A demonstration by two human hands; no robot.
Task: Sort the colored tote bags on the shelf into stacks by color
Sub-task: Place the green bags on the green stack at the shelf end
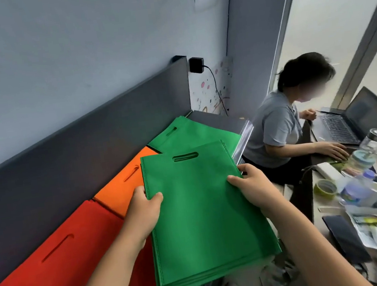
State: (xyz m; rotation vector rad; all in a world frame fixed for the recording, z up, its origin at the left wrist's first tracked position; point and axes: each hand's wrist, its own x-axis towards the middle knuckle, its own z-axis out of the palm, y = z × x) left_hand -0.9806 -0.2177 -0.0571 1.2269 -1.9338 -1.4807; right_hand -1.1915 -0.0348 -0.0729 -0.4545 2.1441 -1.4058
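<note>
Both hands are on a bundle of green bags (pixel 202 216): left hand (pixel 144 212) pinches its left edge, right hand (pixel 253 188) its right edge. The bundle hangs over the shelf (pixel 218 120) front, just short of the green stack (pixel 191 135) beside the orange stack (pixel 125 185). Probably the loose layers could fan out and slide off the shelf edge.

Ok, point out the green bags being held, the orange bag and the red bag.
green bags in hand (pixel 203 218), head view, middle of the top bag's face.
orange bag (pixel 125 183), head view, face below its handle slot.
red bag (pixel 56 277), head view, its open face.
</note>
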